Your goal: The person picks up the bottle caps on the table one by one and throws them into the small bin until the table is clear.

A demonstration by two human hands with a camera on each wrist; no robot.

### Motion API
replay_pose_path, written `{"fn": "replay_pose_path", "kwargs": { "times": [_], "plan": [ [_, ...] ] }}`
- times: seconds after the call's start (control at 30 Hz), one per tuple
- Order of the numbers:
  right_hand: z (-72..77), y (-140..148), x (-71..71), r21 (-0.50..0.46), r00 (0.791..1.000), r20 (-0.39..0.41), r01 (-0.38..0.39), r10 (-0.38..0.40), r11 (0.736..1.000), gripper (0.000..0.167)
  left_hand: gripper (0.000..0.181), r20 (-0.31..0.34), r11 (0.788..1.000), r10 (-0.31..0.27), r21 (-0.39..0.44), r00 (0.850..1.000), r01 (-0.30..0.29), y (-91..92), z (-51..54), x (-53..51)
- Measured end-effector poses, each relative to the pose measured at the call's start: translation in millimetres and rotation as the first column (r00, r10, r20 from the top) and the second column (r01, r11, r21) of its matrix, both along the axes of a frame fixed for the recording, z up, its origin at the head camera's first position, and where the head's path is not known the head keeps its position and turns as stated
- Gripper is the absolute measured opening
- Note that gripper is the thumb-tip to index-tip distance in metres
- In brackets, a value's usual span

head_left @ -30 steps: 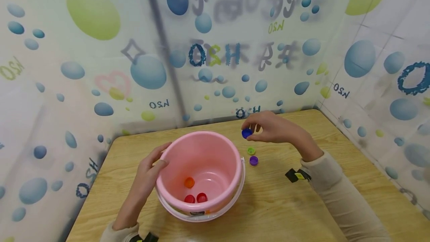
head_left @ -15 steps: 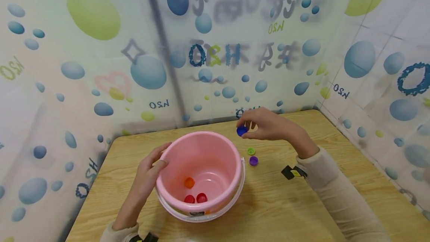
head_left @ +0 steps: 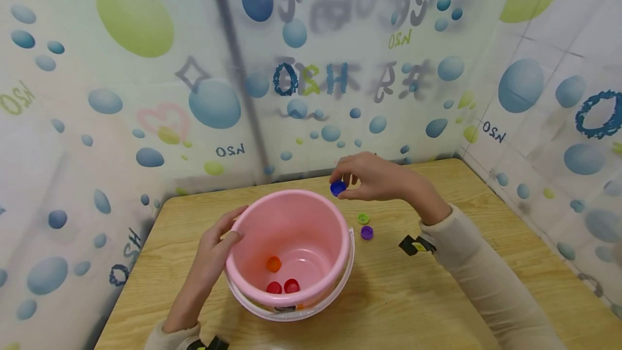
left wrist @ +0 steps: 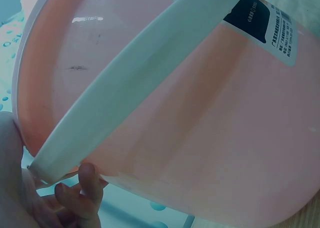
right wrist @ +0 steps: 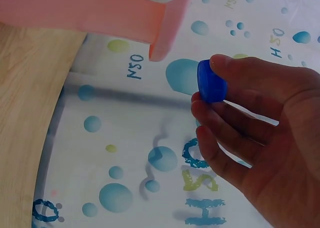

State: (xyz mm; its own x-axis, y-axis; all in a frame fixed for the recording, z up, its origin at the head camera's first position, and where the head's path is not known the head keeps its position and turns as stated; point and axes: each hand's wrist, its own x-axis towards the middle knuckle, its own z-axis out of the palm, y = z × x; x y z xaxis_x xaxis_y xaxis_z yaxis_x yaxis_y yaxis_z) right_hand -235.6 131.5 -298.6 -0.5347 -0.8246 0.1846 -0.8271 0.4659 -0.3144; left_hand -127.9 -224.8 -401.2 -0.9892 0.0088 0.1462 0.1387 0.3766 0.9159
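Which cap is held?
Blue cap, in the right hand; green cap and purple cap lie on the table, red caps and orange cap in the bucket.

Bare left hand (head_left: 216,241) grips, fingers (left wrist: 89,183) bent; bare right hand (head_left: 371,177), raised, pinches between thumb (right wrist: 250,73) and fingertips (right wrist: 198,106).

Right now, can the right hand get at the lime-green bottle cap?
Probably yes: nothing visible stands between the right hand and the lime-green bottle cap, though that hand pinches a blue bottle cap, likely needing release first.
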Motion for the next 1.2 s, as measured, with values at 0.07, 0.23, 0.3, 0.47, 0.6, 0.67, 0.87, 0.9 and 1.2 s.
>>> {"fn": "replay_pose_path", "kwargs": {
  "times": [0.07, 0.23, 0.3, 0.47, 0.6, 0.67, 0.87, 0.9, 1.2],
  "plan": [
    [1.4, -3.4, 0.4, 0.003, 1.000, 0.002, -0.008, 0.008, 1.000, 0.027, 0.045, -0.004, 1.000, 0.001, -0.001, 1.000, -0.001, -0.1, -0.2, -0.1],
    [6.0, -12.5, 1.3, 0.007, 0.999, 0.009, -0.036, 0.036, 0.999, 0.028, 0.045, -0.012, 1.000, 0.004, -0.002, 1.000, -0.004, -0.2, -0.3, -0.4],
    [7.7, -16.4, 1.6, 0.011, 0.999, 0.007, -0.045, 0.045, 0.999, 0.028, 0.044, -0.012, 1.000, 0.005, -0.002, 1.000, -0.005, -0.2, -0.2, -0.3],
    [11.7, -25.2, 2.8, 0.028, 0.998, -0.010, -0.064, 0.065, 0.998, 0.027, 0.045, -0.011, 1.000, 0.008, -0.011, 1.000, -0.008, 0.3, 0.6, -0.3],
    [14.5, -33.4, 4.0, 0.046, 0.996, -0.020, -0.082, 0.083, 0.996, 0.026, 0.045, -0.008, 1.000, 0.008, -0.014, 1.000, -0.008, 0.6, 0.8, -0.1],
    [16.1, -37.9, 4.6, 0.056, 0.995, -0.024, -0.093, 0.095, 0.994, 0.026, 0.045, -0.006, 1.000, 0.007, -0.012, 1.000, -0.007, 0.4, 0.5, 0.0],
    [23.2, -50.9, 7.4, 0.095, 0.991, -0.034, -0.126, 0.130, 0.988, 0.025, 0.045, 0.002, 1.000, 0.004, 0.000, 1.000, -0.004, -0.1, -0.3, -0.4],
    [24.4, -53.0, 8.1, 0.103, 0.991, -0.034, -0.128, 0.132, 0.986, 0.025, 0.045, 0.002, 1.000, 0.002, 0.002, 1.000, -0.002, -0.2, -0.5, -0.5],
    [30.8, -70.0, 13.0, 0.142, 0.987, -0.008, -0.159, 0.162, 0.977, 0.024, 0.044, -0.003, 1.000, -0.003, 0.007, 1.000, 0.003, -0.7, -1.1, -0.5]
  ]
}}
